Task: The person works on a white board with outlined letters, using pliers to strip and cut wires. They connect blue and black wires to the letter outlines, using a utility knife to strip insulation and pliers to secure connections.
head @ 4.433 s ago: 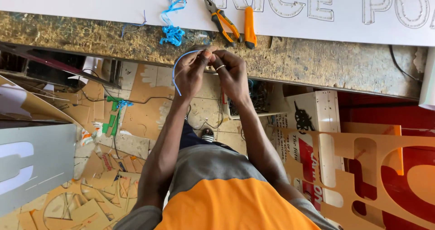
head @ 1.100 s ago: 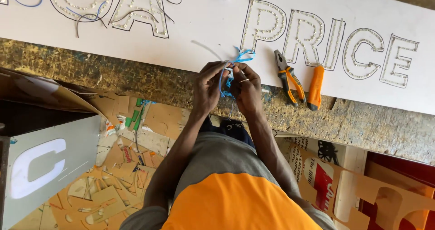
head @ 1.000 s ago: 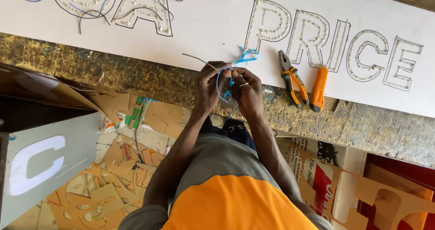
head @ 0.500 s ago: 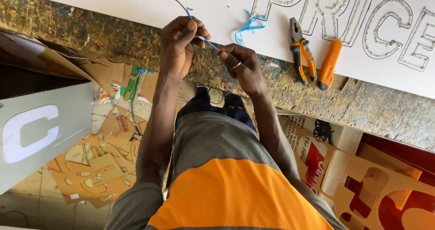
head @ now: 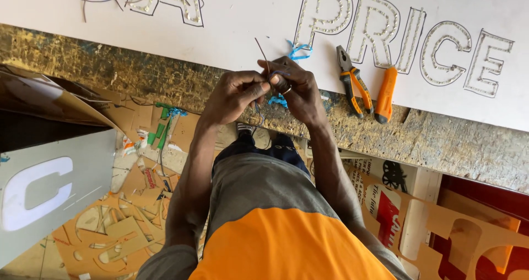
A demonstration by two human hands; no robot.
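Note:
My left hand and my right hand meet in front of the workbench edge, both pinching a thin wire whose bare end sticks up between them. Blue wire insulation shows under the fingers. A curl of blue wire scrap lies on the white sign board just behind my hands. The board carries outlined letters filled with small light dots.
Orange-handled pliers and an orange utility knife lie right of my hands on the board's edge. The rough wooden bench runs across. Cardboard cut-outs litter the floor; a grey panel with a white letter stands left.
My left hand, raised up and left half a second ago, has come back to meet the right hand. The view has shifted slightly; pliers and knife stay put.

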